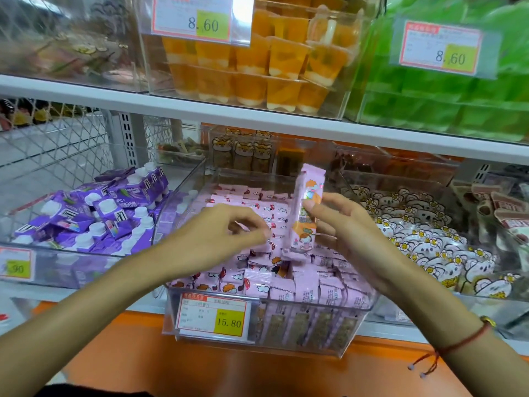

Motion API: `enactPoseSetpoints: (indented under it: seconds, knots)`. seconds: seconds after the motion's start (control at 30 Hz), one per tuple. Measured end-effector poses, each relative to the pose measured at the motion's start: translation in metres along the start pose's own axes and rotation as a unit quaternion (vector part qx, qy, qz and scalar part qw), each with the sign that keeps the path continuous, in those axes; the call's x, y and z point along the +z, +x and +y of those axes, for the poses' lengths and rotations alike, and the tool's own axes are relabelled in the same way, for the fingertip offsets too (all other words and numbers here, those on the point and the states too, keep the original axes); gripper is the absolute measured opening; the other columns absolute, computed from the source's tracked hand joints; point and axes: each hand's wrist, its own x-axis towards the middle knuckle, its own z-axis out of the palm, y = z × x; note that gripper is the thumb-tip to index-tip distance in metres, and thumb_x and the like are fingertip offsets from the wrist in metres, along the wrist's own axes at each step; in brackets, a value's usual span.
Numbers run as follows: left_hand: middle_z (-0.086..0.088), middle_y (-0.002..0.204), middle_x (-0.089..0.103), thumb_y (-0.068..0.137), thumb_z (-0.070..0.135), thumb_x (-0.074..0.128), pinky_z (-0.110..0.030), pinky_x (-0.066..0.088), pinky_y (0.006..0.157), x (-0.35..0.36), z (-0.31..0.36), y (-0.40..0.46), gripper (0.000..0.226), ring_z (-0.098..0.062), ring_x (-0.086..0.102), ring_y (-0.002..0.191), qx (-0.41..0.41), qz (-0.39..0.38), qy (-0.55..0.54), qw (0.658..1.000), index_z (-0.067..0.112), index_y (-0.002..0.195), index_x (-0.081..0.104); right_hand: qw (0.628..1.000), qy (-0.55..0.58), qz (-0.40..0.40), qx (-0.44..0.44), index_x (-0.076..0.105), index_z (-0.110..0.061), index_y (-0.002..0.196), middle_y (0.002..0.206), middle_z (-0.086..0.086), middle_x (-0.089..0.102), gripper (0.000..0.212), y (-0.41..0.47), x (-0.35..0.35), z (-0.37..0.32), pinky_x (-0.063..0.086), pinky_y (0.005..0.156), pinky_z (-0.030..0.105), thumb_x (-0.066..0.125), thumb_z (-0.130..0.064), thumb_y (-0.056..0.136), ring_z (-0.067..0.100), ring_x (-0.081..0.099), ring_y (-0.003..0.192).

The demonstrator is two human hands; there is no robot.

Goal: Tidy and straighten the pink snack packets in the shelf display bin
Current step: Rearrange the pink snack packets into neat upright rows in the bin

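Observation:
A clear plastic display bin (286,343) in the middle of the lower shelf holds several pink snack packets (303,285), some in rows, some lying askew. My right hand (346,224) holds one long pink packet (306,213) upright above the bin, gripped at its right edge. My left hand (226,233) hovers over the left-middle of the bin with fingertips pinched on the corner of a small pink packet (243,226). A price tag reading 15.80 (213,318) is fixed to the bin's front.
A clear bin of purple pouches (94,213) stands to the left, a bin of white flower-print packets (423,239) to the right. Orange jelly cups (257,67) and green packs (446,110) fill the shelf above. An orange ledge (171,365) runs below.

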Motion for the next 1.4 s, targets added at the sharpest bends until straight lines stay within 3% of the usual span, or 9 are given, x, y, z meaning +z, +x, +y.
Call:
enactPoseSetpoints:
  seconds: [0.17,0.3,0.4,0.63,0.8,1.0,1.13,1.3,1.4]
  knots:
    - [0.014,0.090,0.055,0.082,0.060,0.055,-0.033,0.046,0.082,0.005,-0.007,-0.002,0.023,-0.003,0.051,0.085,0.048,-0.087,0.184,0.978,0.038,0.083,0.049,0.998,0.028,0.018,-0.047,0.032,-0.032,0.134,0.112,0.001,0.063,0.050,-0.004,0.006,0.002,0.053,0.059,0.018,0.056,-0.017,0.093,0.008,0.070,0.080]
    - [0.008,0.075,0.048,0.085,0.056,0.054,-0.046,0.046,0.074,0.003,-0.004,0.000,0.035,-0.012,0.045,0.070,0.044,-0.064,0.196,0.978,0.030,0.063,0.045,0.996,-0.006,0.009,-0.089,0.034,-0.024,0.126,0.112,0.010,0.057,0.039,-0.006,0.018,0.006,0.054,0.061,0.017,0.053,-0.013,0.094,0.006,0.068,0.080]
    - [0.019,0.092,0.060,0.079,0.059,0.059,-0.040,0.048,0.083,0.002,-0.005,0.002,0.020,-0.003,0.056,0.086,0.025,-0.073,0.184,0.980,0.040,0.078,0.060,0.986,-0.116,0.008,-0.116,0.037,-0.024,0.118,0.104,0.005,0.056,0.036,-0.007,0.012,0.005,0.055,0.069,0.021,0.059,-0.015,0.091,0.009,0.066,0.080]
    - [0.022,0.100,0.065,0.078,0.058,0.063,-0.037,0.049,0.086,0.002,-0.008,0.003,0.027,0.002,0.058,0.094,0.022,-0.079,0.161,0.984,0.040,0.097,0.069,0.908,-0.394,-0.005,-0.146,0.051,-0.032,0.088,0.093,-0.018,0.056,0.034,-0.009,-0.007,-0.001,0.050,0.068,0.026,0.081,-0.031,0.070,-0.001,0.055,0.076]
    - [0.020,0.097,0.065,0.074,0.062,0.062,-0.040,0.049,0.085,0.002,-0.007,0.003,0.032,-0.002,0.059,0.093,0.027,-0.076,0.147,0.986,0.039,0.095,0.070,0.828,-0.532,-0.055,-0.166,0.071,-0.034,0.103,0.095,-0.015,0.055,0.023,-0.009,0.005,0.006,0.042,0.072,0.025,0.071,-0.038,0.081,0.004,0.050,0.085]
    - [0.017,0.098,0.065,0.078,0.060,0.060,-0.043,0.048,0.086,0.000,-0.009,0.003,0.027,-0.004,0.059,0.094,0.031,-0.087,0.133,0.987,0.040,0.094,0.070,0.800,-0.573,-0.137,-0.115,0.067,-0.030,0.113,0.099,-0.012,0.043,0.026,-0.012,0.010,0.008,0.044,0.076,0.033,0.050,-0.027,0.094,0.006,0.041,0.086]
    - [0.022,0.099,0.065,0.085,0.054,0.056,-0.036,0.052,0.085,0.000,-0.010,0.000,0.025,0.004,0.060,0.091,0.051,-0.088,0.110,0.989,0.040,0.103,0.067,0.799,-0.573,-0.146,-0.106,0.066,-0.029,0.114,0.102,-0.010,0.048,0.027,-0.011,0.009,0.007,0.045,0.080,0.033,0.046,-0.026,0.096,0.007,0.042,0.089]
    - [0.023,0.113,0.060,0.087,0.053,0.054,-0.035,0.047,0.096,-0.003,-0.008,-0.006,0.031,0.002,0.055,0.108,0.091,-0.076,0.111,0.987,0.041,0.115,0.062,0.909,-0.391,-0.061,-0.129,0.072,-0.024,0.087,0.084,-0.012,0.068,0.007,-0.009,-0.001,-0.009,0.043,0.063,0.014,0.065,-0.022,0.087,0.006,0.057,0.075]
    - [0.027,0.118,0.055,0.090,0.053,0.050,-0.033,0.042,0.099,-0.002,-0.006,-0.008,0.036,0.006,0.048,0.114,0.108,-0.101,0.165,0.975,0.041,0.123,0.057,0.913,-0.371,-0.135,-0.099,0.075,-0.024,0.077,0.070,-0.012,0.067,0.006,-0.013,-0.005,-0.014,0.039,0.054,0.012,0.076,-0.030,0.076,0.001,0.052,0.060]
